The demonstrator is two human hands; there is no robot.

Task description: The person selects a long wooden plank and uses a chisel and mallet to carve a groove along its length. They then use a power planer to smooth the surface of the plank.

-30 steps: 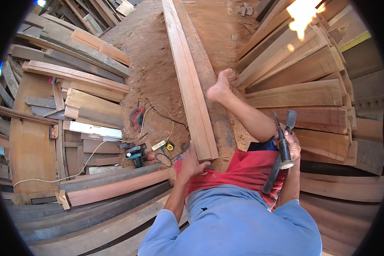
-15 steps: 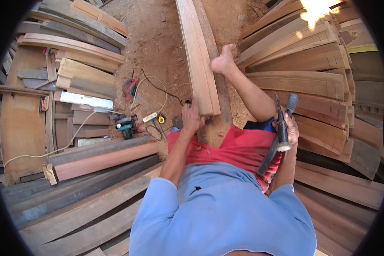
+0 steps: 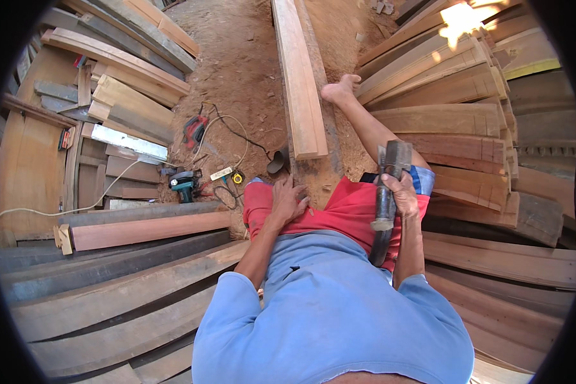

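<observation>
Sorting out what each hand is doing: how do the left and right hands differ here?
The left hand lies open, palm down on the red shorts, holding nothing; the right hand is closed around a dark-handled hammer-like tool. The left sits lower toward the lap's middle, the right out at the side. Both are bare.

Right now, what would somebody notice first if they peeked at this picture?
Probably the right hand in the middle, gripping a dark tool above the red shorts. Next, the long pale plank running up the centre over the sawdust floor, with a bare foot beside it. The left hand rests on the shorts just below the plank's near end.
</observation>
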